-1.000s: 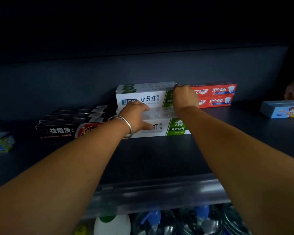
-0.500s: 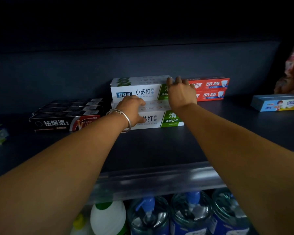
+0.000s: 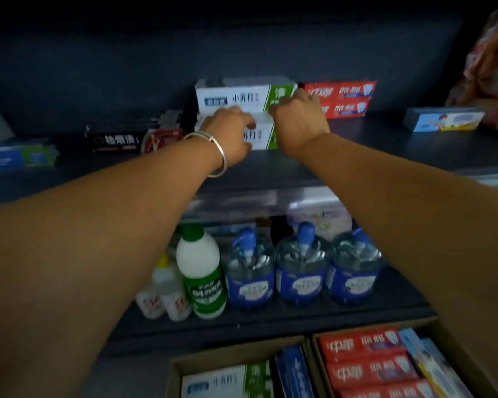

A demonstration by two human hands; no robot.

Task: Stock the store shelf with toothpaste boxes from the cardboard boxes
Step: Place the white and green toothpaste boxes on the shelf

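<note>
Reaching into the dark shelf (image 3: 385,145), we pass the black boxes (image 3: 121,139) at far left. Our left hand (image 3: 230,136) curls its grip round the lower white-and-green toothpaste box (image 3: 259,136); our right hand (image 3: 299,119) curls against the upper one (image 3: 236,96), just beside the red boxes (image 3: 345,100). An uneven push could skew the stack or nudge the reds, we judge. More stock waits in the cardboard boxes (image 3: 236,357) below.

One head-worn wide-angle view looks forward and down, close over both forearms, onto the dark shelf (image 3: 385,150).
</note>
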